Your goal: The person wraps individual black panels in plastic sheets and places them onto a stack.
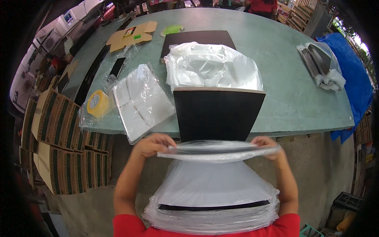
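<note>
The plastic-wrapped board (219, 153) appears covered, like the wrapped stack (215, 220) at six o'clock; the black board (219, 112) at twelve o'clock shows bare, so wrapping looks partly done. The held board spans the grip: left hand (156, 145) pinches its nine-o'clock end, right hand (266, 147) its three-o'clock end. Farther toward twelve, loose plastic (213, 65) rests on the worktop (304, 106).

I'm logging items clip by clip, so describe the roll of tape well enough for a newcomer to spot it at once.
Find the big green table and go to its near left corner. There, just left of the clear bag of flat white pieces, sits the roll of tape. Its rounded, bright yellow body sets it apart from that flat bag.
</note>
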Available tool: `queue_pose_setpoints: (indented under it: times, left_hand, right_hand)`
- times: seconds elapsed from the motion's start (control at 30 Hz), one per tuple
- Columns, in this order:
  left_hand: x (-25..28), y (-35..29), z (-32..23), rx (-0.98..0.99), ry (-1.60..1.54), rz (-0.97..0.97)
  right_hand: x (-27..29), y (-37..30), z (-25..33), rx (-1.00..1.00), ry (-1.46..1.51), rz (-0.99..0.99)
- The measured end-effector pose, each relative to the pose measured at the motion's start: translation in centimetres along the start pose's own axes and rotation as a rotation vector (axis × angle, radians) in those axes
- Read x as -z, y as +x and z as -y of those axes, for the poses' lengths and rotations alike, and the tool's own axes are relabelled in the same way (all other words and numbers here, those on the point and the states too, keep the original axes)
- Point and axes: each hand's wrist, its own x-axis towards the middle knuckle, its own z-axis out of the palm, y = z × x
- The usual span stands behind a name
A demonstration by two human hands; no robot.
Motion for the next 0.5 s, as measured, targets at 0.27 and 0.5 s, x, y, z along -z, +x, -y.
queue_pose_setpoints:
  times: [0.27,0.5]
  left_hand:
    - [3.7,4.3,18.5,0.289,0.545,-0.437]
    - [-9.6,-2.1,-5.9,0.135,0.658,0.365]
  right_hand:
    - [3.2,4.3,-19.1,-0.451,-0.918,-0.748]
    - [-5.3,-1.9,2.9,0.239,-0.176,0.649]
